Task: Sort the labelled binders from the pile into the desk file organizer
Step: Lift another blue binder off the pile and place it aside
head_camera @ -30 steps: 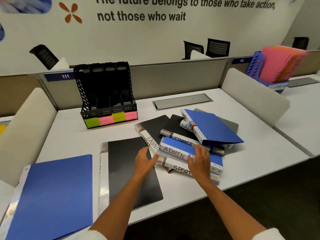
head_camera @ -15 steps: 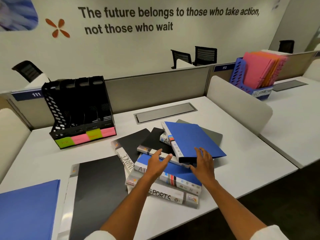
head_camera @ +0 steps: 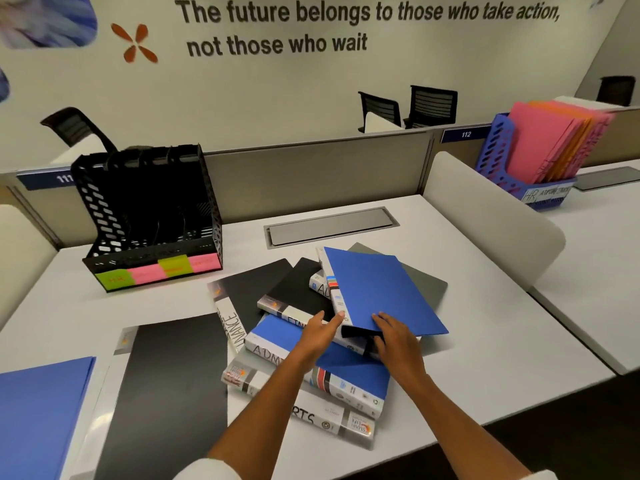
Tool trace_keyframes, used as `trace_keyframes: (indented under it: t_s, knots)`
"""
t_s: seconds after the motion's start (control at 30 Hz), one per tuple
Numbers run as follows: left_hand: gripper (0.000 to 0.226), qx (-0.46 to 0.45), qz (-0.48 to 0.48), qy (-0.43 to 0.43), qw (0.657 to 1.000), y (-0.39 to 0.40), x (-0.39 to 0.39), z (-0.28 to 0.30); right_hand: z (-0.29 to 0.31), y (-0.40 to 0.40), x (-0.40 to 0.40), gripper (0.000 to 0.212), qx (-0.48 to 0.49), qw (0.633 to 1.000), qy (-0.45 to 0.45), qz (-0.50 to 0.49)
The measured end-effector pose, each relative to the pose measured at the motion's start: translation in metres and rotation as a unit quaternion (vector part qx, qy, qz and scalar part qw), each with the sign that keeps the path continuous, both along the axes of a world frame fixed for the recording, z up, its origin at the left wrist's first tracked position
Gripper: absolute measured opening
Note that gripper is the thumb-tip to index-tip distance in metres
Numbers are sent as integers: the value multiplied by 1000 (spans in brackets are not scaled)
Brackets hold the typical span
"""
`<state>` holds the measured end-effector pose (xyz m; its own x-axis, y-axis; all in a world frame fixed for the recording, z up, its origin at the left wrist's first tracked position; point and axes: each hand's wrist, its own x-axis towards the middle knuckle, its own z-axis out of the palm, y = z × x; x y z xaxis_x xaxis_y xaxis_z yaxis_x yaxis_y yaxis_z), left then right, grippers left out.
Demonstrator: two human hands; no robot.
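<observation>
1. Binders sit in a messy pile [head_camera: 311, 344] mid-desk [head_camera: 502, 341], well right of the black file organizer [head_camera: 149, 216].
2. Left hand [head_camera: 320, 332] has straightish fingers touching the top blue binder [head_camera: 377, 292] at its spine, not gripping anything.
3. Right hand [head_camera: 398, 337] grips that binder's near edge, fingers on the cover.
4. ADMIN binder [head_camera: 311, 351] lies just underneath.

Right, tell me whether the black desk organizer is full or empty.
Empty: the black organizer shows only dark, bare slots, with no binder in any.
</observation>
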<state>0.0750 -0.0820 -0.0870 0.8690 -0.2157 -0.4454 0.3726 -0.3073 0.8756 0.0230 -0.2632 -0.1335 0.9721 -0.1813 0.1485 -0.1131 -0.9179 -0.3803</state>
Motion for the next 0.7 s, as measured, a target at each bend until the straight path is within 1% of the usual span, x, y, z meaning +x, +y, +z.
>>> trace_keyframes:
  t_s: [0.07, 0.2, 0.27, 0.33, 0.4, 0.47, 0.53, 0.6, 0.7]
  knots:
    - [70, -43, 15, 19, 999, -7, 3, -2, 0, -3, -2, 46, 1, 999, -33, 2]
    - [39, -156, 42, 70, 984, -24, 6, 2, 0, -12, -7, 46, -9, 992, -122, 9]
    - [33, -207, 60, 88, 973, -33, 6, 7, 0, -15, -11, 48, -23, 988, -154, 18]
    - [33, -232, 81, 95, 965, -42, 6, 10, -1, -19, -13, 49, -17, 986, -167, 22]
    - [33, -244, 102, 99, 959, -46, 6, 11, -1, -22, -15, 48, 11, 987, -159, 24]
    - [31, -249, 112, 97, 957, -46, 5, 10, 0, -25, -18, 50, 54, 989, -131, 37]
    - [27, -251, 117, 90, 957, -44, 5, 10, 3, -27, -19, 59, 117, 989, -84, 47]
    - [26, -249, 121, 79, 958, -39, 4, 10, 7, -30, -18, 64, 189, 981, -49, 18]
    - [25, -247, 123, 62, 959, -30, 3, 14, 13, -41, -14, 61, 262, 962, -36, -67]
